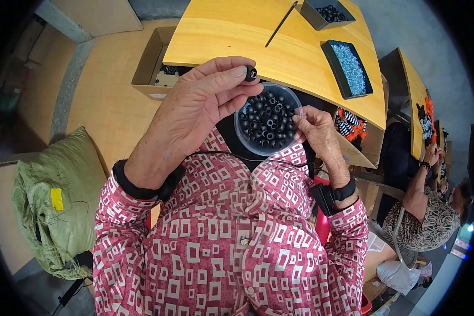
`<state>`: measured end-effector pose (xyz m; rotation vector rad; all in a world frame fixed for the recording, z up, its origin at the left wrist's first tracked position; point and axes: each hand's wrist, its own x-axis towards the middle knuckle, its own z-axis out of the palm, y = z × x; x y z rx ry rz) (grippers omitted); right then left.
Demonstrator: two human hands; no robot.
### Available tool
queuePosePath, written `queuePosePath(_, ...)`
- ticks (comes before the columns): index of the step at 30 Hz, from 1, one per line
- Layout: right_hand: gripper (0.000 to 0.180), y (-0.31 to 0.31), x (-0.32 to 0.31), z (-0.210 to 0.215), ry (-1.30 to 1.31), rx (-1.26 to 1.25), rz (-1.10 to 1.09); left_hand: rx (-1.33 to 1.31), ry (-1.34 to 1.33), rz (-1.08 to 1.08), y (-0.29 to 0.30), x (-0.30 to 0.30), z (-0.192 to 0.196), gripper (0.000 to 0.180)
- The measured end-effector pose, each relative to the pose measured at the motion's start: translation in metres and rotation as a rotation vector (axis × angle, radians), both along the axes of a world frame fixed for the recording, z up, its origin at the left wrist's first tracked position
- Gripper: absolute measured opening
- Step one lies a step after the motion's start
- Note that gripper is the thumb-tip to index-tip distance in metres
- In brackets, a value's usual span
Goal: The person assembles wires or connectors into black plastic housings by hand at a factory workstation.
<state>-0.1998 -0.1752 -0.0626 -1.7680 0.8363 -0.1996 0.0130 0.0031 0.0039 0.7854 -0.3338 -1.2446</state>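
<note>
One black bead (251, 75) pinched in left hand (205, 95), partly covered, near clear tub (268, 151) of dark beads (271, 122); gripping tub with right hand (320, 131), some fingers hidden behind. Partly hidden by table (210, 34): cardboard box (145, 58).

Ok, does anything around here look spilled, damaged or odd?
One thing: the green sack at your left looks frayed and ragged along its lower end. Otherwise nothing stands out: I see no spill, and the black beads sit inside the clear tub in your right hand.
</note>
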Motion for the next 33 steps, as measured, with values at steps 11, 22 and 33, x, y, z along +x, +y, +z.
queuePosePath(11,0.015,0.01,-0.001,0.009,0.112,-0.168,-0.066,0.004,-0.009,-0.012,-0.001,-0.001,-0.004,0.03)
queuePosePath(22,0.016,0.042,0.007,0.047,-0.038,-0.884,0.444,0.006,-0.014,-0.025,-0.003,-0.004,-0.008,0.029)
queuePosePath(33,0.015,0.033,0.013,0.034,-0.051,-0.748,0.329,0.058,-0.027,-0.022,-0.007,0.001,-0.02,0.027)
